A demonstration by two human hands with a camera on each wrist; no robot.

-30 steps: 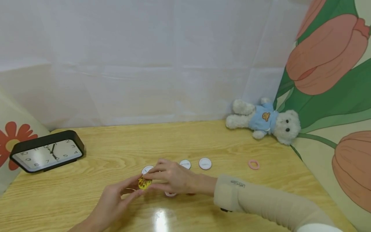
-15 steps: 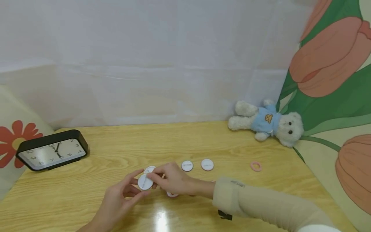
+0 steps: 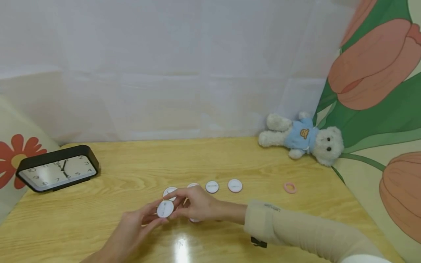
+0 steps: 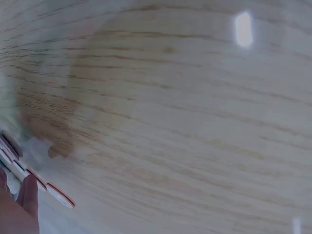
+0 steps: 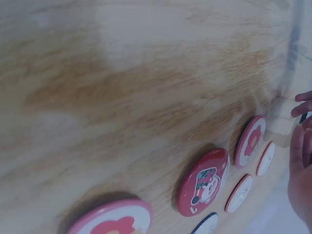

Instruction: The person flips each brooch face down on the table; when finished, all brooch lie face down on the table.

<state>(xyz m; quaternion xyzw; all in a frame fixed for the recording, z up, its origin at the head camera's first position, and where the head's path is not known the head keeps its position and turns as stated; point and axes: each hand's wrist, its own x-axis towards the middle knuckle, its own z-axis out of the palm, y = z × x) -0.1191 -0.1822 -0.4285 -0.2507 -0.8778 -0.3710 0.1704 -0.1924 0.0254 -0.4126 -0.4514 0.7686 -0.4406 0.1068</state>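
Note:
A round pin badge [image 3: 165, 209], its white back and pin turned up, is held above the table between both hands. My left hand [image 3: 133, 226] pinches its left side between thumb and fingers. My right hand [image 3: 198, 204] grips it from the right, index finger over the far edge and thumb at the near right edge. Just beyond lies another white-backed badge [image 3: 169, 192]. In the right wrist view, the right hand [image 5: 301, 168] shows at the right edge, the held badge mostly hidden. Only part of the left hand [image 4: 22, 209] shows in the left wrist view.
Two white-backed badges [image 3: 212, 187] [image 3: 235, 185] lie beyond the right hand. Face up nearer are a red badge [image 5: 204, 183] and flower badges [image 5: 251, 141]. A pink ring [image 3: 290, 187], a plush bear [image 3: 300, 137] and a black clock [image 3: 58, 168] stand or lie farther out.
The held badge has turned over, from its yellow patterned face showing to its white back showing. The right hand's fingers have shifted around its edge; the left hand stays nearly in place.

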